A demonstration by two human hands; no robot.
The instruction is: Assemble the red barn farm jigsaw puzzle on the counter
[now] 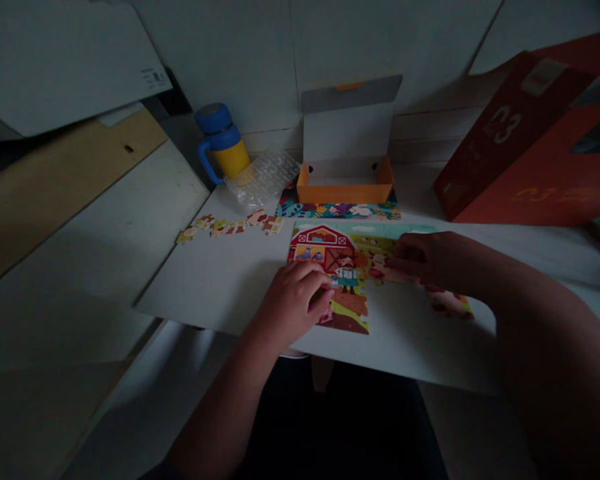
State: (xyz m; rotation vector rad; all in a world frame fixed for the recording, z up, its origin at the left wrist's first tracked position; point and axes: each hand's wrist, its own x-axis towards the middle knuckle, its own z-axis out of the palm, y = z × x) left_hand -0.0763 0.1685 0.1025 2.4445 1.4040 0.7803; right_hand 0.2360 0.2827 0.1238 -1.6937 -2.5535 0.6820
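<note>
A partly joined farm jigsaw puzzle (pixel 347 267) with a red barn lies on a white board (pixel 220 280). My left hand (pixel 293 300) rests on the puzzle's left lower part, fingers curled and pressed on the pieces. Over the puzzle's middle and right lies my right hand (pixel 425 257), its fingers bent down onto the pieces. Whether either hand grips a piece is hidden. A row of loose joined pieces (pixel 230 227) sits to the left, apart from both hands.
An open orange and white box (pixel 347 167) stands behind the puzzle on a patterned sheet (pixel 337 211). A blue and yellow mug (pixel 223 143) and a clear plastic bag (pixel 263 177) are at the back left. A red box (pixel 530 147) leans at the right.
</note>
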